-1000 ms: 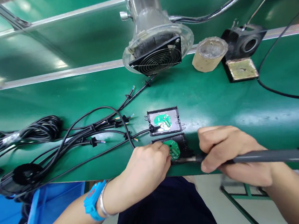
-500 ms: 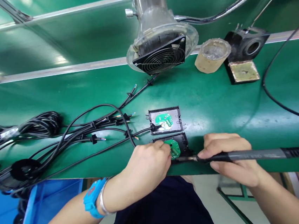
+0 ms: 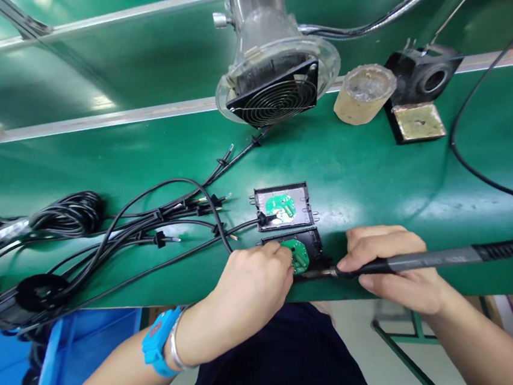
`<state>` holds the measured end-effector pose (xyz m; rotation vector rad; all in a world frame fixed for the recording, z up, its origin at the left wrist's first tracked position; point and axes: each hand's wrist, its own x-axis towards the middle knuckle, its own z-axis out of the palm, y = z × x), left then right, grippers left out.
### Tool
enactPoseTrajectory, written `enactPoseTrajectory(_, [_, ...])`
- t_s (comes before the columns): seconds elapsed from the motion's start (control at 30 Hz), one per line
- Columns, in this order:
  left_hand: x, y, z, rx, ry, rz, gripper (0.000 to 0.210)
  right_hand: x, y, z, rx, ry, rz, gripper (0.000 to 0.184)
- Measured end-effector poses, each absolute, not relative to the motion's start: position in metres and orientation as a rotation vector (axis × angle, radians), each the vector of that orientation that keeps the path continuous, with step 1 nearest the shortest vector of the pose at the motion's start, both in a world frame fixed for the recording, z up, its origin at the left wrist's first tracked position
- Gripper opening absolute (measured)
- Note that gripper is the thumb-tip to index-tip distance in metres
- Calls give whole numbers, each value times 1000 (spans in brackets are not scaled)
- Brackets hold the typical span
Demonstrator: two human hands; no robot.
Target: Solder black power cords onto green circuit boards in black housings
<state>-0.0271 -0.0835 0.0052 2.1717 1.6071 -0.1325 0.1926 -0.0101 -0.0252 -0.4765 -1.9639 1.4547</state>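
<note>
Circuit board: the small rounded green circuit board (image 3: pixel 300 257) sits in the nearer black plastic case half (image 3: pixel 314 239), close to the front edge of the green worktop (image 3: pixel 375 186).
Left hand: the left hand (image 3: pixel 250 298) is bunched over the board's left side; its fingertips are hidden, so I cannot tell what they pinch. A looped black cable (image 3: pixel 185 181) runs in behind it.
Right hand: the right hand (image 3: pixel 390 266) is clamped around a grey-and-black pen-shaped soldering iron (image 3: pixel 441 257).
Iron tip: the slim metal tip (image 3: pixel 324 273) reaches to the board's lower edge, near the left fingers; whether it touches is too small to tell.
Good soldering: best done, I judge, with both wrists steady, the wire end motionless, heat brief and fingertips clear of the tip.
Second case half: a matching black plastic tray (image 3: pixel 305 216) lies just beyond, its own board and cable inside.
</note>
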Motion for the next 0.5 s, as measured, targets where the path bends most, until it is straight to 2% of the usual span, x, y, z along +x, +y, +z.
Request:
enactPoseTrajectory(0.17, [-27,-84,4,2170,1609,-124,17,196,-9,-30,-488,-1861,1519,22])
enactPoseTrajectory(0.3, [-27,-83,5,2180,1606,-131,17,202,-6,-27,-496,-1784,1476,16])
enactPoseTrajectory(0.4, [-27,-84,8,2182,1606,-131,17,209,10,-18,-572,-1822,1282,16])
enactPoseTrajectory(0.5, [-26,-85,9,2171,1625,-113,17,217,43,-10,-671,-1739,940,19])
